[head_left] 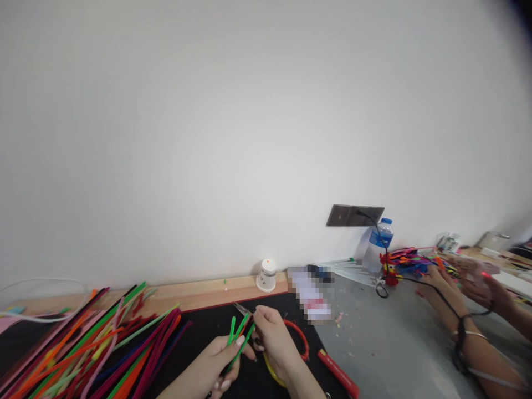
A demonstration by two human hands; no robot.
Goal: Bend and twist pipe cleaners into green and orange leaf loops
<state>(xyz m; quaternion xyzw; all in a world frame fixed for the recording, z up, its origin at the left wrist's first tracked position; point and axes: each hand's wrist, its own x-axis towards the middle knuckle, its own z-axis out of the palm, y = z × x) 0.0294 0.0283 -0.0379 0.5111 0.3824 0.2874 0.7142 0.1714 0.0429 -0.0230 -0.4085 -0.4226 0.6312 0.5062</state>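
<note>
My left hand (216,363) is closed round a few green pipe cleaners (239,332), holding them upright at the bottom middle of the view. My right hand (272,338) is closed round a small pair of scissors or pliers (242,309), whose metal tip points left just above the green stems. Both hands hover over a black mat (208,324). Beside my right wrist lie an orange ring (301,335) and a yellow loop (272,374).
A heap of many-coloured pipe cleaners (95,343) fills the left. An upturned white paper cup (266,275) stands on a wooden strip by the wall. A red stick (338,374) lies to the right. Farther right, another person's hands (457,288), a water bottle (378,244) and a black cable (415,280).
</note>
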